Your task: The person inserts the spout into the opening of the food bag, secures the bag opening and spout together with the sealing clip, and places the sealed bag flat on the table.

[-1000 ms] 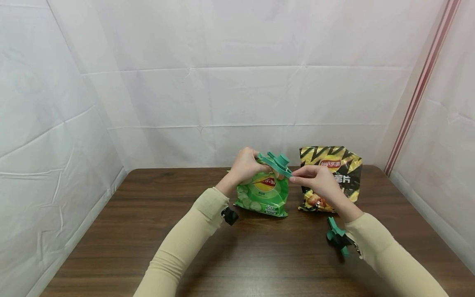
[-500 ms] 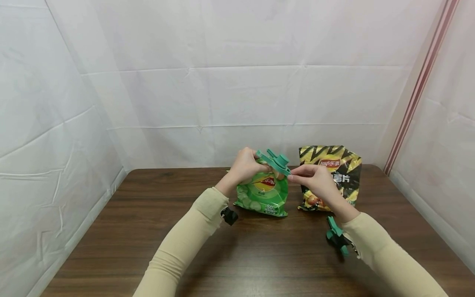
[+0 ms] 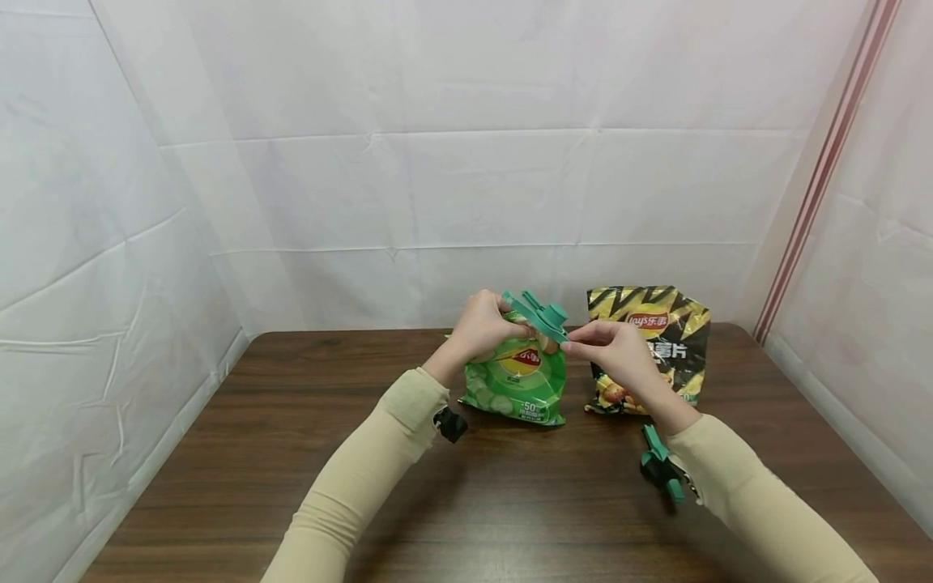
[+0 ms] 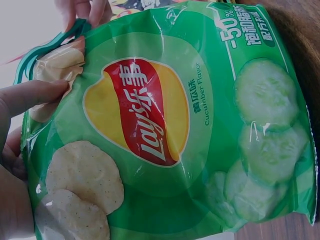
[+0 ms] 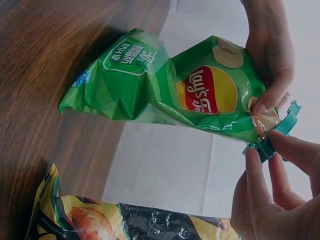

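Note:
A green cucumber-flavour chip bag (image 3: 513, 387) stands on the table, its top edge pinched by my left hand (image 3: 483, 325). In the left wrist view the thumb presses on the front of the bag (image 4: 150, 110) near the top. Along that top edge lies a green bag clip (image 3: 538, 314) with a round spout. My right hand (image 3: 615, 356) pinches the clip's right end between thumb and fingers, as the right wrist view shows with the clip (image 5: 280, 132) at the bag's mouth. Whether the clip is fastened I cannot tell.
Behind my right hand stands a black and yellow chip bag (image 3: 685, 356). A second green clip (image 3: 659, 461) lies on the brown table (image 3: 525, 502), close to my right wrist and partly behind a dark wrist camera. A white curtain (image 3: 437, 186) hangs behind the table.
My right hand has shifted slightly left and up with the clip's right end, and the clip sits a little higher. The left hand and the bags hold their places.

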Demonstrator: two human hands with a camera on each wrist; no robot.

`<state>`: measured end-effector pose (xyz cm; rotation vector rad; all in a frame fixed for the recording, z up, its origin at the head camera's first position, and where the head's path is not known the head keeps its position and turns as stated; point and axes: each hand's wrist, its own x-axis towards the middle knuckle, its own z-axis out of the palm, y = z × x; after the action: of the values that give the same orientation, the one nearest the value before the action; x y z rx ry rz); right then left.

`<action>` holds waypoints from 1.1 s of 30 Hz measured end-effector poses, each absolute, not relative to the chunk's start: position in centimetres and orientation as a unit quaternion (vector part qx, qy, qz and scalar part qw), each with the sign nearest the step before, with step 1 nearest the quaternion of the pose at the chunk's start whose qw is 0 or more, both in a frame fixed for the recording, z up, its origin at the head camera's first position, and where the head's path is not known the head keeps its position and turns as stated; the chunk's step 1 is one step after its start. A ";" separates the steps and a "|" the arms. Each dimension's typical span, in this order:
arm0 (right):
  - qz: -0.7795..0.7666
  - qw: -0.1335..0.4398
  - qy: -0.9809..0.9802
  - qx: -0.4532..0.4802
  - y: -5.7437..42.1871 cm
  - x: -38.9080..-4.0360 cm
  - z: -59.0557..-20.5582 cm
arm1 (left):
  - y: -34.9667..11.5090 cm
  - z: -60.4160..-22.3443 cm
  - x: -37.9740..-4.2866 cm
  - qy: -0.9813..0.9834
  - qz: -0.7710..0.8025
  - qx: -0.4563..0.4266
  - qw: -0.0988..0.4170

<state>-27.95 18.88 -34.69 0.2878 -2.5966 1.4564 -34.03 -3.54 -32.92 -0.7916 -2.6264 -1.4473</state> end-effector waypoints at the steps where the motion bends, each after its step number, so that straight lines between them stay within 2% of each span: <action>1: 0.483 0.077 -0.867 0.095 18.9 -28.0 -34.7 | -3.5 -32.9 -34.0 -0.847 -0.466 -0.256 0.019; 16: 0.493 0.085 -0.861 0.092 18.9 -28.0 -34.4 | -3.3 -32.7 -34.1 -0.850 -0.461 -0.254 0.018; 33: 0.520 0.042 -0.849 0.085 19.0 -28.0 -34.7 | -3.4 -32.5 -33.7 -0.847 -0.467 -0.255 0.010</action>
<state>-27.97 18.95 -34.66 0.2593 -2.5979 1.5897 -33.70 -3.39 -32.49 -0.7971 -2.6440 -1.4567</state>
